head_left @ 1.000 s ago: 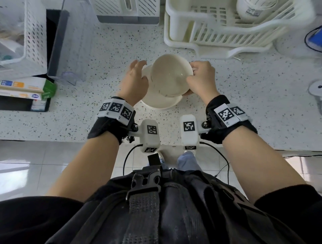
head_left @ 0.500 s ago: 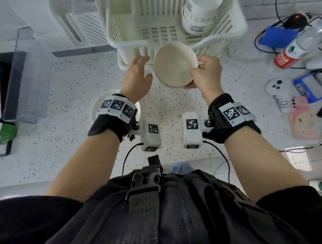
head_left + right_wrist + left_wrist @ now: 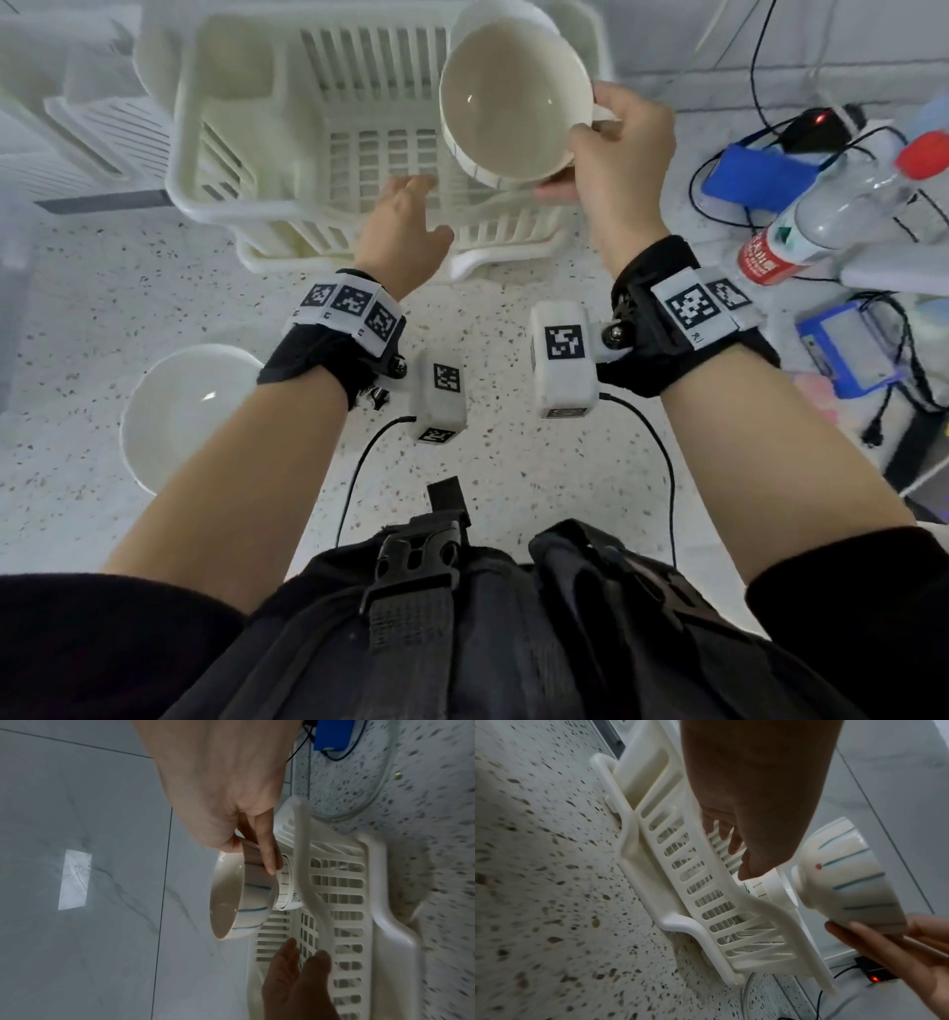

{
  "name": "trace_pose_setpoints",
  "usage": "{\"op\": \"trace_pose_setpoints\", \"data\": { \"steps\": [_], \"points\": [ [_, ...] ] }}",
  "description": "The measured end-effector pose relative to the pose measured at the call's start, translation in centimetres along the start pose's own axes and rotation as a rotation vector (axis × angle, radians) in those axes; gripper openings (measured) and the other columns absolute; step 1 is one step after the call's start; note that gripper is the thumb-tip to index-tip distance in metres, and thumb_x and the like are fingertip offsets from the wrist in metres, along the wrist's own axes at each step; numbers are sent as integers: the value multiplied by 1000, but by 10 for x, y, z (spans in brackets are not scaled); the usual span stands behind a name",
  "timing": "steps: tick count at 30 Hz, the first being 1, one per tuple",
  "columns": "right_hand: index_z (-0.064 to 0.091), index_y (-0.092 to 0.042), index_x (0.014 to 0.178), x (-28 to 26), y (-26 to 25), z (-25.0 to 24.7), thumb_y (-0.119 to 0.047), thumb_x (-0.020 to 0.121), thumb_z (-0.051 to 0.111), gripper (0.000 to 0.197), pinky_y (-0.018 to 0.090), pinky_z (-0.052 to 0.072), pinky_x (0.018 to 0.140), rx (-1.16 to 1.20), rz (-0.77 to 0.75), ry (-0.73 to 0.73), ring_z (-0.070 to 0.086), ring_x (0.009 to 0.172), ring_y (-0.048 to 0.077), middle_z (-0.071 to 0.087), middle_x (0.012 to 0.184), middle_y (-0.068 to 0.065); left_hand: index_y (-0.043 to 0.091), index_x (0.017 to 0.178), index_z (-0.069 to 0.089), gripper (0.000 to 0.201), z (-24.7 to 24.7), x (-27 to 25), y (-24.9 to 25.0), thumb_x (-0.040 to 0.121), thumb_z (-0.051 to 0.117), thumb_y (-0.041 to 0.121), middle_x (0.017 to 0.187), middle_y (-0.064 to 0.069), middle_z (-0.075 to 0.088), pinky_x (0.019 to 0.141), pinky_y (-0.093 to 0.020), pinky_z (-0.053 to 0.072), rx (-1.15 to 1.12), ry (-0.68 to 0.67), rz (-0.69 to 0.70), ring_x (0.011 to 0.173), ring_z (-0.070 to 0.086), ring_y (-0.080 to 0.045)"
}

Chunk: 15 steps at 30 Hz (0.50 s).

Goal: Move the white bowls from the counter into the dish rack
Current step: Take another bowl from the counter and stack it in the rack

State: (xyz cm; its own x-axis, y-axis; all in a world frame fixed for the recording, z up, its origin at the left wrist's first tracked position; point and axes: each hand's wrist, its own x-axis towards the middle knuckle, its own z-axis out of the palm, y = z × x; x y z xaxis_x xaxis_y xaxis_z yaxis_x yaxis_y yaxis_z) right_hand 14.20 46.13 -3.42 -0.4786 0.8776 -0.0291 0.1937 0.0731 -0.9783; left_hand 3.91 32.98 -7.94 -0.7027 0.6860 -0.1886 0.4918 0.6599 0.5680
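Note:
My right hand (image 3: 577, 157) pinches the rim of a white bowl (image 3: 513, 103) with blue stripes on its outside (image 3: 847, 878), thumb inside and fingers (image 3: 268, 860) under it. The bowl hangs tilted above the right half of the white slatted dish rack (image 3: 231, 154). My left hand (image 3: 421, 210) hovers open over the rack's front edge, just below the bowl and holding nothing. A second white bowl (image 3: 190, 411) sits on the speckled counter at the near left, partly behind my left forearm.
A white round container (image 3: 285, 894) stands in the rack's right end, under the held bowl. Right of the rack lie a water bottle (image 3: 801, 231), a blue device (image 3: 755, 174) and cables. A white slatted basket (image 3: 102, 133) stands at the far left.
The right hand lifted the top bowl off the other one and carried it up over the rack. The left hand let go of it and now hovers open below.

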Motion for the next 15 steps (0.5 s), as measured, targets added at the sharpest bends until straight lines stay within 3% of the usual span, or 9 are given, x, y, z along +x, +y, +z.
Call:
{"op": "trace_pose_setpoints", "data": {
  "steps": [4,7,10,13,15],
  "points": [
    [61,0,120,31,-6,6,10,83,46,41,35,62,52,29,-57,20,73,73,23,70,98,17,10,138,38,54,2,22,8,88,56,16,144,-11,42,103,-30,37,61,-88,-6,128,45,-26],
    [66,-1,113,54,-11,14,9,82,47,38,34,62,52,28,-86,55,72,62,24,70,82,18,13,137,42,55,4,39,4,87,59,30,143,-8,46,105,-36,39,108,-221,-11,127,48,-26],
    [68,1,107,77,-12,25,8,79,47,36,34,61,50,-9,-107,93,72,59,19,69,77,13,16,137,41,63,5,53,-1,83,61,43,143,-5,46,107,-41,39,129,-334,-71,127,47,-25],
    [70,4,91,93,-8,34,7,74,45,31,40,60,48,-54,-160,130,71,58,23,69,72,15,20,138,39,72,6,65,-6,77,68,44,145,-3,43,109,-40,35,99,-373,-98,131,42,-24],
    [70,3,89,100,-4,40,7,73,45,30,38,60,47,-103,-186,138,71,59,22,70,71,13,22,139,37,77,8,71,-10,73,72,42,146,-2,41,110,-43,34,88,-402,-107,133,40,-24]
  ]
}}
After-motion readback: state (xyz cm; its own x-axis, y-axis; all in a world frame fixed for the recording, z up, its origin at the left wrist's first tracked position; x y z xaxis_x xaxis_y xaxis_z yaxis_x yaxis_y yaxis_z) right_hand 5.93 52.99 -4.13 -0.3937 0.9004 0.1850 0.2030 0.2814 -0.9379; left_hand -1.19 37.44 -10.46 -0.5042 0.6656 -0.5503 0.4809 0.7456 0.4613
